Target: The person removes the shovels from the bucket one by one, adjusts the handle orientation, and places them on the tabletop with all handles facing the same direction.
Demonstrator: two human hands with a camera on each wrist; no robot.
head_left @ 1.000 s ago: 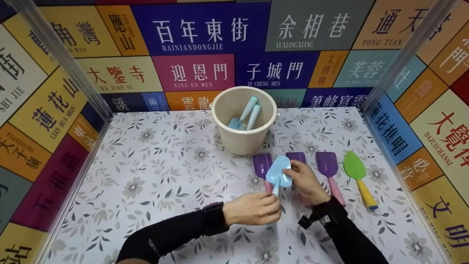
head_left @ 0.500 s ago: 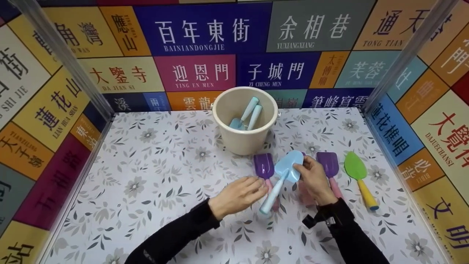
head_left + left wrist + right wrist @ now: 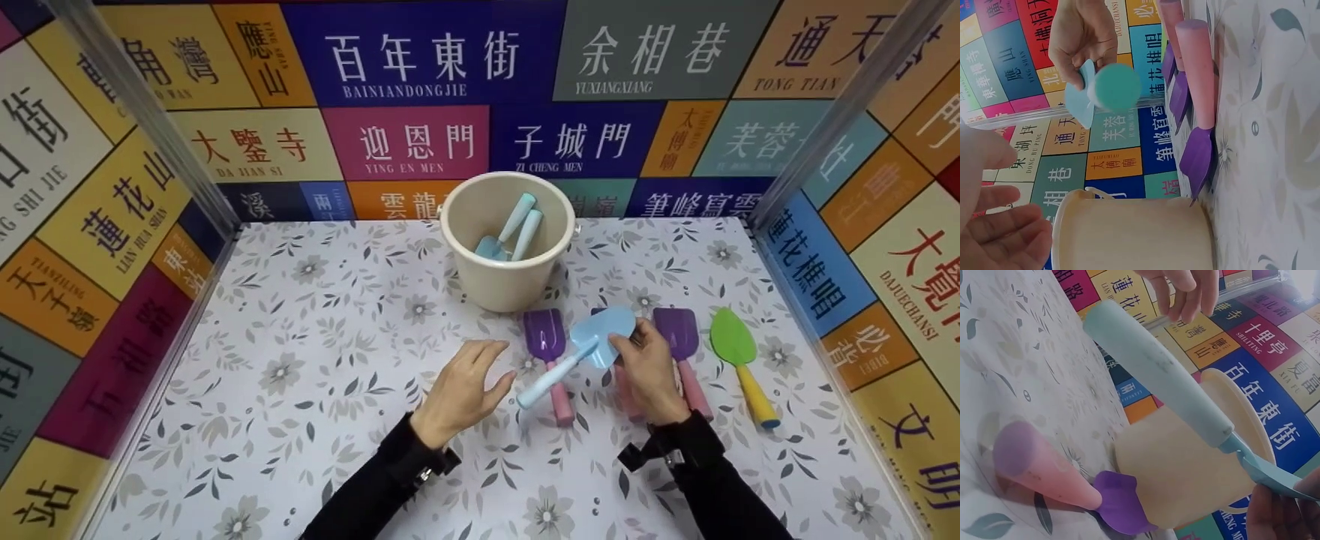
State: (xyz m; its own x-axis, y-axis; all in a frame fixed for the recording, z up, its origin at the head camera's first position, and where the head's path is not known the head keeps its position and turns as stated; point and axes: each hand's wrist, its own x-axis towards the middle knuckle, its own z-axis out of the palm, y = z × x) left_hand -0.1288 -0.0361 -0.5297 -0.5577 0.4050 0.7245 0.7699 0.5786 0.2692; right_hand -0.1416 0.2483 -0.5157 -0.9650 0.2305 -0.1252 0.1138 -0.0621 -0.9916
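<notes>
The right hand (image 3: 649,371) pinches the light-blue shovel (image 3: 581,352) by its blade, above the worktop (image 3: 315,375) just in front of the bucket (image 3: 508,244). The left hand (image 3: 461,386) hovers open and empty near the handle. A blade-only pinch looks weak — the shovel could swivel or drop onto the purple shovels (image 3: 547,352) below.
</notes>
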